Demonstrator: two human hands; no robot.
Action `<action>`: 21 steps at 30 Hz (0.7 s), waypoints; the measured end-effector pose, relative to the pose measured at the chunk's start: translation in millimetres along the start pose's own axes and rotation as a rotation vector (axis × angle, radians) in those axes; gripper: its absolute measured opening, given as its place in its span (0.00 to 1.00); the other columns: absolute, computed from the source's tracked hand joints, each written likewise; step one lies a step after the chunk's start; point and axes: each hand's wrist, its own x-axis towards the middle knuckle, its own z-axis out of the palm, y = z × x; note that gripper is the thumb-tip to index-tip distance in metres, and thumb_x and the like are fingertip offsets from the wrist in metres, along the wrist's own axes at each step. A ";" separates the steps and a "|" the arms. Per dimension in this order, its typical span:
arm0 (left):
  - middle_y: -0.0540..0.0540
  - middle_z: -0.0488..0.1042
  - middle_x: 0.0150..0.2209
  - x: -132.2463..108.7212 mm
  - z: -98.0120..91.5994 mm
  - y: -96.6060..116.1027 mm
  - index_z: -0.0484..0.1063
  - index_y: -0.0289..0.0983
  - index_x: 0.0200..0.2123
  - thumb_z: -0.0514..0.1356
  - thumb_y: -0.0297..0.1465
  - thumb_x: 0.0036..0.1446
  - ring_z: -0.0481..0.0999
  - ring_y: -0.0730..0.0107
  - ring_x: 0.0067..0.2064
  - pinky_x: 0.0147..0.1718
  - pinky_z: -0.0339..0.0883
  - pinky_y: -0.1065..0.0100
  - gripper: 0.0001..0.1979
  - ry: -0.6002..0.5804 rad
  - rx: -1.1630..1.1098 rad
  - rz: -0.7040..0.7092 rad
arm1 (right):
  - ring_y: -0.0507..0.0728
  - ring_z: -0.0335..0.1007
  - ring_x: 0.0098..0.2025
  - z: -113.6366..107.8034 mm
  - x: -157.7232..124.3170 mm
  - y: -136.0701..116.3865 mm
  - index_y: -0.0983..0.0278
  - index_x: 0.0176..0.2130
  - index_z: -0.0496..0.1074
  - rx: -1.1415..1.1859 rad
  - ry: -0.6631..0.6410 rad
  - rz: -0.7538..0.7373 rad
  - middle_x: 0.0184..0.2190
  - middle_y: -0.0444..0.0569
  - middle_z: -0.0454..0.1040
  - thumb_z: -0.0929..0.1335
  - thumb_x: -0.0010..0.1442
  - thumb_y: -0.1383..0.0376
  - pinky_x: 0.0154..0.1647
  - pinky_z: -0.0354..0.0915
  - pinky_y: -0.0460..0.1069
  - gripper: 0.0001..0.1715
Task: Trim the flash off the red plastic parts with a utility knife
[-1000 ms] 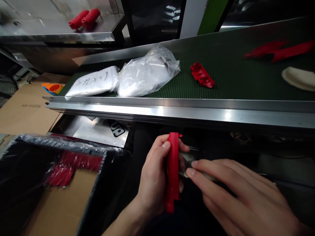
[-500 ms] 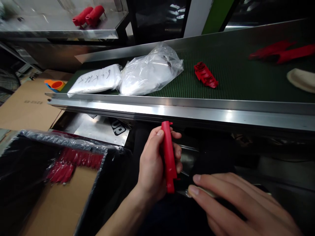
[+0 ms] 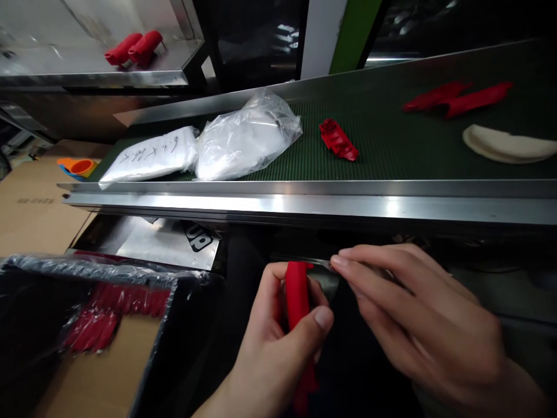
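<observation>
My left hand is wrapped round a long red plastic part, its thumb lying across the middle. The part stands nearly upright, and its lower end is partly hidden behind the hand. In my right hand a thin-bladed knife is pinched between thumb and fingers. Its blade points left, close to the small tab at the part's top end; whether they touch I cannot tell. Most of the knife's handle is hidden by the fingers.
Ahead runs a green conveyor belt with a metal edge. On it lie white plastic bags, red parts and a cream curved piece. A lined box with bagged red parts stands left. Two red parts rest on a shelf.
My left hand has shifted its grip, with the thumb now lower on the red part, which sits lower in view. My right hand has moved the knife from the part's bottom end up to its top.
</observation>
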 end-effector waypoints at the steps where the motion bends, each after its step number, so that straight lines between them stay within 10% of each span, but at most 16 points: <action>1: 0.53 0.67 0.35 -2.1 1.1 -0.1 0.64 0.41 0.41 0.64 0.35 0.60 0.65 0.82 0.25 0.23 0.61 0.75 0.12 -0.001 0.010 0.004 | 0.58 0.68 0.50 -0.8 -0.4 -0.1 0.71 0.55 0.72 -0.025 -0.013 -0.010 0.49 0.57 0.72 0.66 0.61 0.78 0.49 0.67 0.55 0.22; 21: 0.51 0.67 0.37 -10.7 0.4 -3.1 0.62 0.43 0.42 0.62 0.34 0.61 0.64 0.83 0.27 0.24 0.58 0.79 0.11 -0.325 -0.189 -0.003 | 0.56 0.71 0.46 -1.5 -7.9 20.9 0.68 0.55 0.72 -0.012 0.147 0.084 0.46 0.54 0.74 0.67 0.58 0.82 0.47 0.68 0.52 0.27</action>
